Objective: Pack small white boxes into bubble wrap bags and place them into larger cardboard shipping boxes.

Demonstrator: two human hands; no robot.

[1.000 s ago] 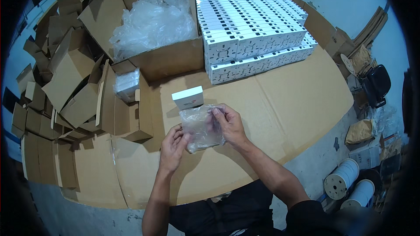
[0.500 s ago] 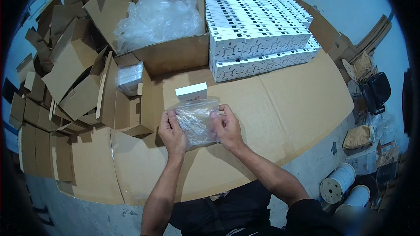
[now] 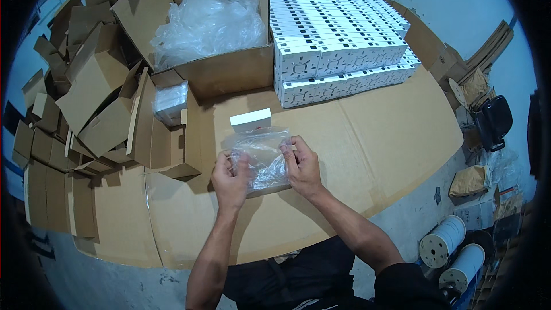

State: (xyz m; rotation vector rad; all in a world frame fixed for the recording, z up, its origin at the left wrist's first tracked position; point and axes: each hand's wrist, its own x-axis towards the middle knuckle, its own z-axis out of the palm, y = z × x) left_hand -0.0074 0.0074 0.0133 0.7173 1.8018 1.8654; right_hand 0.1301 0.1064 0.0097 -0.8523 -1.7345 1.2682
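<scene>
A clear plastic bag is stretched between my two hands, above the cardboard-covered table. My left hand grips its left side, with the thumb slightly blurred over the film. At the bag's right edge, my right hand pinches the plastic between thumb and fingers. Just beyond the bag lies a small white box, its near face partly covered by the film. Whether anything is inside the bag I cannot tell; it looks thin and crumpled.
A large carton of crumpled clear bags stands at the back. Beside it, small wrapped packs sit in an open carton. White boxes are stacked at back right. Emptied cartons crowd the left; cable spools stand on the floor.
The bag has shifted slightly right and is spread wider. My left thumb has moved inward across the film, and my right hand has moved a little to the right. The white box stays put.
</scene>
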